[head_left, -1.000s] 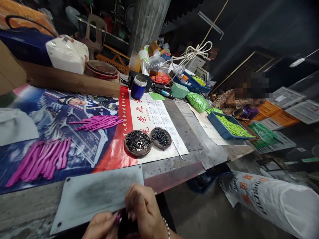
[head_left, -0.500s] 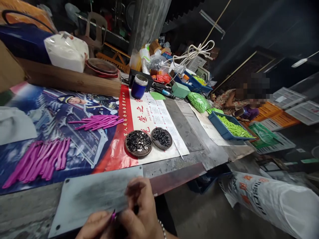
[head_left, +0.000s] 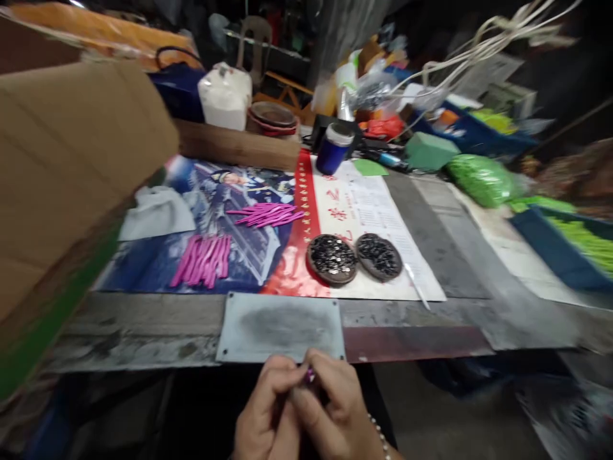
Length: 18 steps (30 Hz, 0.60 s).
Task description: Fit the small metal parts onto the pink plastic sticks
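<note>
Held close together at the table's front edge, my left hand (head_left: 271, 409) and my right hand (head_left: 332, 406) are both closed, fingertips meeting. Between them shows the end of a purple plastic piece (head_left: 310, 375); the rest of it is hidden by the fingers. Just beyond lies a pale rectangular plate (head_left: 282, 329) with a dark smudge and small dark spots at its corners. Past it, a round dish (head_left: 331, 281) holds small dark metal parts, some with holes, and a second dish (head_left: 385, 276) holds small dark pins. Slim purple pieces lie in two groups, one nearer (head_left: 204, 259) and one farther (head_left: 268, 214).
A cardboard box (head_left: 81, 153) stands close on the left, with a white cloth (head_left: 156, 214) beside it. A blue jar (head_left: 334, 150) and a wooden beam (head_left: 239, 145) are at the back. Right, a blue tray (head_left: 550, 243) holds green pieces. A white stick (head_left: 416, 287) lies beside the dishes.
The view has swung left and levelled, bringing the cardboard box into sight. My right hand has come in tighter against my left around the purple piece.
</note>
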### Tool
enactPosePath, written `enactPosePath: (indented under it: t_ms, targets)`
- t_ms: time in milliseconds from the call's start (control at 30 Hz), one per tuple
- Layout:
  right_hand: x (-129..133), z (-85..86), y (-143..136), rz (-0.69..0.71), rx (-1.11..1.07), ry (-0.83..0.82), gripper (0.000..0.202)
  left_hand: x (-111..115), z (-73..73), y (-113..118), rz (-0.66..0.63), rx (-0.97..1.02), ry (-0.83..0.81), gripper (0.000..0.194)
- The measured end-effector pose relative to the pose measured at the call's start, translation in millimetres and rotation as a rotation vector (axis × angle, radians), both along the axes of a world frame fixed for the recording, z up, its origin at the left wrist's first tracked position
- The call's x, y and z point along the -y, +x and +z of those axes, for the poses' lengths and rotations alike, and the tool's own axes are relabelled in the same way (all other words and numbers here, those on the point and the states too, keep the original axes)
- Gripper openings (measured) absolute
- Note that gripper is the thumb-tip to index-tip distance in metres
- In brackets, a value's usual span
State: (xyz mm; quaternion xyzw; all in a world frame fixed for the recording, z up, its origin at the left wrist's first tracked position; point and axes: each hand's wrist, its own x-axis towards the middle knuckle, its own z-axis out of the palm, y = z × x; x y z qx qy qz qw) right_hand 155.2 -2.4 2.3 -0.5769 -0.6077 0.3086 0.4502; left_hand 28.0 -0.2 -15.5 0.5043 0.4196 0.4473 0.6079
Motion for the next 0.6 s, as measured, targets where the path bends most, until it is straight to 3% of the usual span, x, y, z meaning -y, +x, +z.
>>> enactPosePath:
  t_ms: [67, 167, 333, 400, 600]
  targets:
    - [2, -1.3, 5, 0.020, -0.079, -0.079, 0.051, -4, 3.4, -2, -0.060, 0.027, -0.005, 0.018]
    - [1, -1.0, 16, -0.118, -0.222, -0.081, 0.052, -8, 6.7, -7, -0.049, 0.057, -0.103, 0.014]
    - [2, 2.5, 32, -0.186, -0.060, -0.034, 0.020, -15, 12.5, -16, -0.109, 0.059, -0.183, 0.014]
    - [3, 1.2, 37, -0.210, -0.004, -0.018, 0.018, -21, 15.7, -23, -0.125, 0.002, -0.187, 0.014]
    - [0, -3.9, 52, -0.201, 0.071, 0.031, 0.019, -45, 24.8, -55, -0.118, -0.324, 0.098, 0.016]
